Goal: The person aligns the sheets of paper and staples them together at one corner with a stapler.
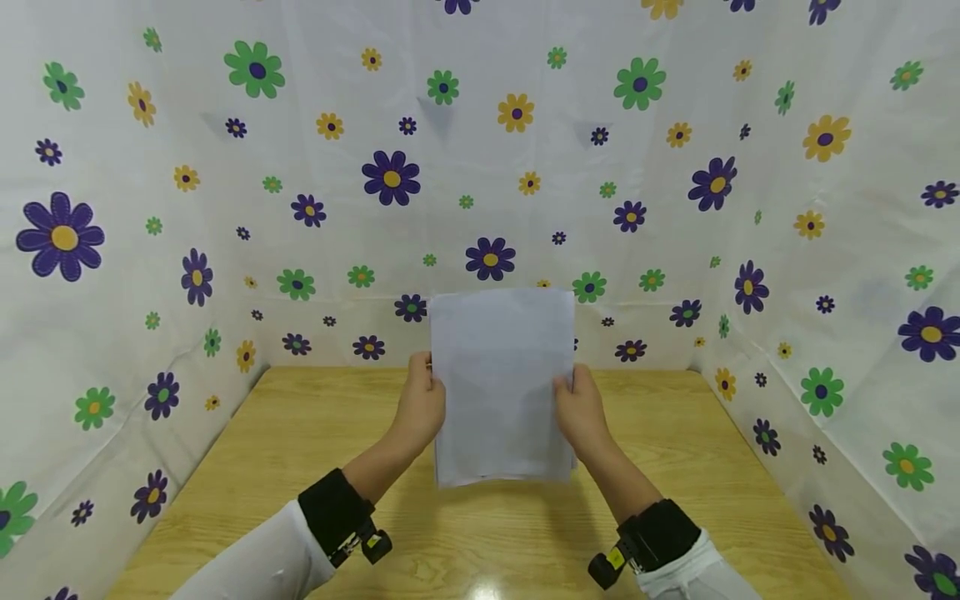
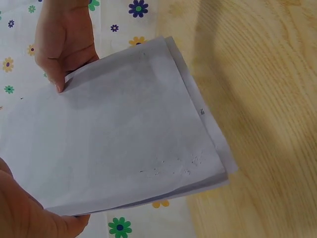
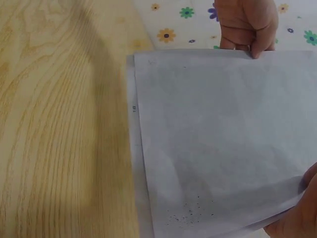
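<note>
A thin stack of white paper sheets (image 1: 501,383) is held upright above the wooden table (image 1: 300,467), its face toward me. My left hand (image 1: 422,406) grips the stack's left edge and my right hand (image 1: 579,408) grips its right edge. In the left wrist view the paper (image 2: 129,134) shows at least two layers slightly offset, with my right hand (image 2: 64,44) pinching the far edge and my left hand (image 2: 20,208) at the near corner. The right wrist view shows the sheets (image 3: 223,144) with my left hand (image 3: 247,25) pinching the far edge.
White cloth printed with purple, green and yellow flowers (image 1: 225,208) walls the table on the left, back and right. Black wrist straps with small cameras (image 1: 360,542) sit on both forearms over white sleeves.
</note>
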`<state>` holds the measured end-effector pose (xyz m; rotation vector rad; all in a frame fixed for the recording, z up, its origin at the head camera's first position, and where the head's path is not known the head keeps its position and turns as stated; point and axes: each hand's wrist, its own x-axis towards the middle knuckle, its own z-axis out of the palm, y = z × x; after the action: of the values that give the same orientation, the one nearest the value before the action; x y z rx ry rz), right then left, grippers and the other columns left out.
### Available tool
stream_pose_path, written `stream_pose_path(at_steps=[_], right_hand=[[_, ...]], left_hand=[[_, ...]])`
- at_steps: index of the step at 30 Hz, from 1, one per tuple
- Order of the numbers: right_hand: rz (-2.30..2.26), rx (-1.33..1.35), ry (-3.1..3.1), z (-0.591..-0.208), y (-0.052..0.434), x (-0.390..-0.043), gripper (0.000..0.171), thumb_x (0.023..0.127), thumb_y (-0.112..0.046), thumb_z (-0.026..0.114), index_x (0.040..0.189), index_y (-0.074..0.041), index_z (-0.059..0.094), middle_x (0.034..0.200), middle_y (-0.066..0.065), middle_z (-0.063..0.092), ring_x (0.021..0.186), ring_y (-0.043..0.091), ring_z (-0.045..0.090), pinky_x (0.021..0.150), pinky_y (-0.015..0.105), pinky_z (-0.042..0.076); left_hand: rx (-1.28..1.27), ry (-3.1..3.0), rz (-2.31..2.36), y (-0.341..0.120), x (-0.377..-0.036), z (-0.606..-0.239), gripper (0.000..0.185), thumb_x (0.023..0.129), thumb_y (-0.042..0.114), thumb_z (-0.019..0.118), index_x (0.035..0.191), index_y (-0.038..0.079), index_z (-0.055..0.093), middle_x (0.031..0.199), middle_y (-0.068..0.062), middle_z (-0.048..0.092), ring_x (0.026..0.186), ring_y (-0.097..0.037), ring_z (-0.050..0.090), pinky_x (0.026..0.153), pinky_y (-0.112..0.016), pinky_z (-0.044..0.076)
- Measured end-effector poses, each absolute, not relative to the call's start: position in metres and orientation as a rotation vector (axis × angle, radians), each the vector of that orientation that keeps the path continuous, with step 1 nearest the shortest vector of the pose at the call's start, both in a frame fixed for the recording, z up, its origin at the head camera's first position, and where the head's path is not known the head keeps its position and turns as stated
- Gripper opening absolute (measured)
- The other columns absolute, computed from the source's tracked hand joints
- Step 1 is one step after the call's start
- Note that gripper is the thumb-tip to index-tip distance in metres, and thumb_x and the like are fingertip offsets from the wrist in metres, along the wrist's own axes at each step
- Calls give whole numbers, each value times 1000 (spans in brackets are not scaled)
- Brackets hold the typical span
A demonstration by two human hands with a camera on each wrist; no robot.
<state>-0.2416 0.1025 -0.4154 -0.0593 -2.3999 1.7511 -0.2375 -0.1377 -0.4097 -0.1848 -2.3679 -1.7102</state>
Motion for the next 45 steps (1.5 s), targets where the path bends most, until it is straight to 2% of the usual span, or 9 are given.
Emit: stream_pose_path(at_steps=[7,12,19,25,31,36,45], right_hand=[[1780,16,-2293,-410,104,-243,29,110,-19,41,134,-3,45,131,19,56,121,35,56,100,55,46],[1757,130,-2198,-405,106,-242,23,109,-15,43,126,-1,47,128,19,57,119,35,57,100,53,45],[1683,257,-2123,-414,104,-240,20,110,-14,44,122,0,48,126,20,58,118,37,58,98,55,47],[1710,243,-2135,-444,98,-238,25,110,-15,44,130,0,46,131,21,58,123,37,57,101,57,46],[1728,147,-2182,-467,95,-237,39,108,-20,52,140,-1,43,143,21,54,137,37,49,115,58,37],[1762,81,-2184,-482,91,-232,37,107,-18,52,138,0,45,143,22,54,138,38,48,116,58,35],[1789,74,-2141,-489,89,-228,30,107,-16,51,133,0,49,139,20,58,135,36,51,113,58,38]], left_hand=[[-268,-2268,-1663,-134,-234,-400,31,108,8,29,139,7,34,134,-22,52,119,-37,58,97,-53,50],[-304,-2199,-1587,-130,-233,-394,25,110,12,28,133,9,37,129,-20,55,112,-37,61,90,-54,52],[-322,-2105,-1604,-127,-233,-393,20,110,9,28,127,7,38,130,-19,51,113,-35,57,95,-51,48],[-205,-2105,-1647,-127,-232,-417,21,107,6,32,127,3,39,130,-21,53,112,-34,56,92,-49,47],[-105,-2210,-1688,-128,-230,-453,38,102,8,41,140,5,36,139,-20,51,123,-33,55,100,-52,46],[-91,-2228,-1711,-128,-225,-469,37,105,12,42,141,4,37,144,-24,48,131,-39,52,107,-59,43],[-73,-2207,-1681,-125,-221,-477,27,106,13,44,132,5,41,139,-24,53,127,-41,55,102,-61,45]])
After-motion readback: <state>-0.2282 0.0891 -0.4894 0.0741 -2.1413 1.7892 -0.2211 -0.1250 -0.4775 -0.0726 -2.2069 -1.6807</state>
